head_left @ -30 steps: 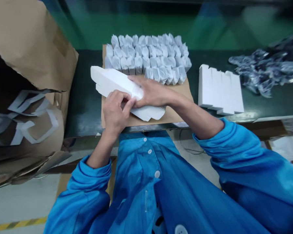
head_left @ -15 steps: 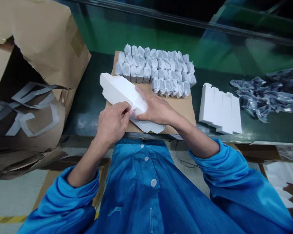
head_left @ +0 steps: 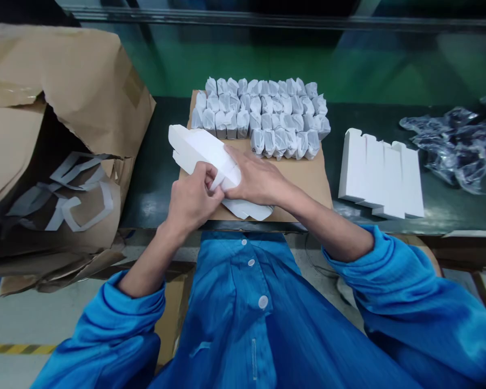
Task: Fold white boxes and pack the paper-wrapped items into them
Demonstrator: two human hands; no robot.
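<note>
A white paperboard carton [head_left: 198, 148] lies partly folded across a brown cardboard sheet [head_left: 308, 186], tilted with its far end raised. My left hand [head_left: 192, 197] pinches a small tab at the carton's middle with thumb and fingers. My right hand [head_left: 259, 181] presses down over the carton's near side, close to my left hand. Its lower end pokes out beneath my right hand. Behind both hands, rows of tissue-wrapped small items [head_left: 263, 116] stand packed together on the sheet, just beyond my right fingertips.
Flat white cartons [head_left: 380, 173] lie in an overlapping row on the dark green bench [head_left: 154, 200] to the right, with crumpled clear plastic bags [head_left: 449, 146] beyond them. A torn brown cardboard box [head_left: 85, 97] holding white paperboard offcuts [head_left: 85, 208] stands at the left.
My left fingers have closed in on the carton's tab, which now stands out between my hands. The whole view has shifted slightly, and my right hand stays pressed on the carton.
</note>
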